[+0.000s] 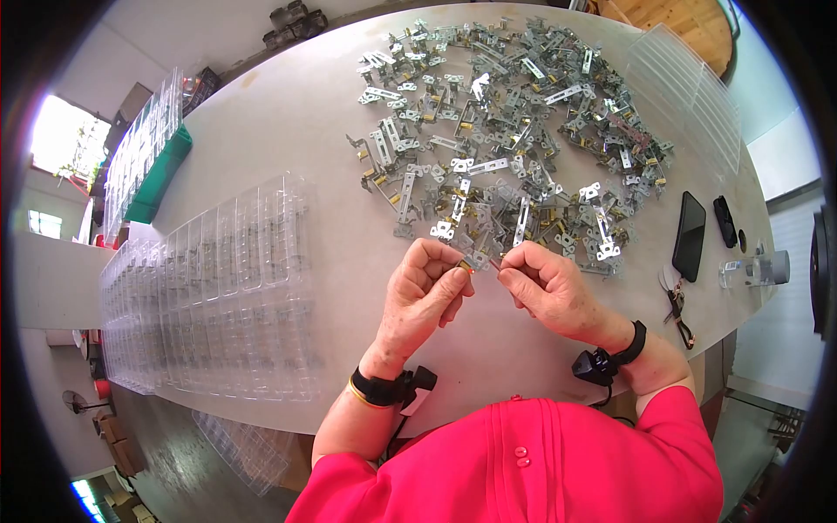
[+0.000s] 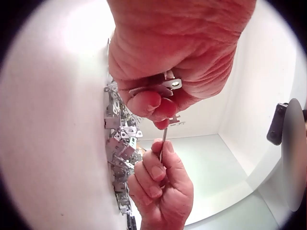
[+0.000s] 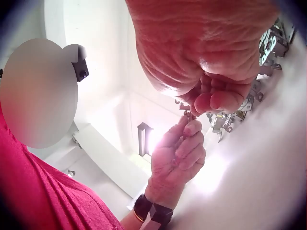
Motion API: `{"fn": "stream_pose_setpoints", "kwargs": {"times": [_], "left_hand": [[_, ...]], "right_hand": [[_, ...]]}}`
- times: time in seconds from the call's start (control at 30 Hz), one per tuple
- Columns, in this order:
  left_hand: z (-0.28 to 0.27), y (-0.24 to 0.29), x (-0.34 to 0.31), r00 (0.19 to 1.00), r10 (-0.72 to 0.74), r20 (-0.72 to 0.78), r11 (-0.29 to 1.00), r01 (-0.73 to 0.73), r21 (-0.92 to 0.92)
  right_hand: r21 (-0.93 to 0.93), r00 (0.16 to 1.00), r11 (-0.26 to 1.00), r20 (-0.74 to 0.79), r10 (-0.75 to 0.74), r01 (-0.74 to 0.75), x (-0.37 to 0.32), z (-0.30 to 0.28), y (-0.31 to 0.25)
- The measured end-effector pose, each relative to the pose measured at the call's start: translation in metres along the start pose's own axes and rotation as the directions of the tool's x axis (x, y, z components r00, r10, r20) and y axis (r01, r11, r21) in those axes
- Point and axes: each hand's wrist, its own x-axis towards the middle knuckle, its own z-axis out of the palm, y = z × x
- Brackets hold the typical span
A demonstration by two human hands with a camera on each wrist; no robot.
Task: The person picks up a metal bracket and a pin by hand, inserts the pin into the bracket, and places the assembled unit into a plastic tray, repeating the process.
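My left hand [image 1: 417, 296] grips a small metal bracket [image 2: 175, 84] between curled fingers and thumb. A flat tab with a round hole sticks out of that grip in the left wrist view, and the rest is hidden by the fingers. Just to the right, my right hand [image 1: 554, 295] pinches a thin metal rod [image 2: 165, 136] between thumb and forefinger, its tip pointing at the left fingertips. Both hands are close together over the near side of a big pile of metal brackets [image 1: 523, 222], some with brass-coloured parts.
Clear plastic compartment trays [image 1: 235, 296] lie on the table [image 1: 288, 96] to the left, with another clear tray [image 1: 689, 91] at the back right. A green bin [image 1: 159, 179] stands far left. On the right are a phone [image 1: 689, 235], scissors [image 1: 676, 305] and a clear container [image 1: 758, 268].
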Motion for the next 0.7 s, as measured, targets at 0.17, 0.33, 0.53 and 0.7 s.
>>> {"fn": "stream_pose_setpoints", "kwargs": {"times": [0.17, 0.33, 0.53, 0.7], "left_hand": [[0.0, 0.002, -0.001, 1.0, 0.006, 0.014, 1.0, -0.006, 0.001], [0.003, 0.004, -0.003, 0.996, 0.005, 0.092, 0.99, -0.018, 0.142], [0.002, -0.002, -0.004, 0.988, 0.12, 0.103, 0.948, -0.144, 0.283], [0.003, -0.005, -0.005, 0.977, 0.135, 0.166, 0.872, -0.197, 0.447]], "right_hand": [[-0.007, 1.0, 1.0, -0.004, -0.027, 0.027, 0.001, 0.0, 0.003], [0.021, 1.0, 1.0, 0.013, -0.023, 0.023, 0.002, -0.001, 0.003], [0.267, 0.981, 0.955, 0.176, 0.085, -0.13, 0.004, -0.007, -0.003], [0.315, 0.976, 0.941, 0.213, 0.052, -0.12, 0.006, -0.009, 0.003]]}}
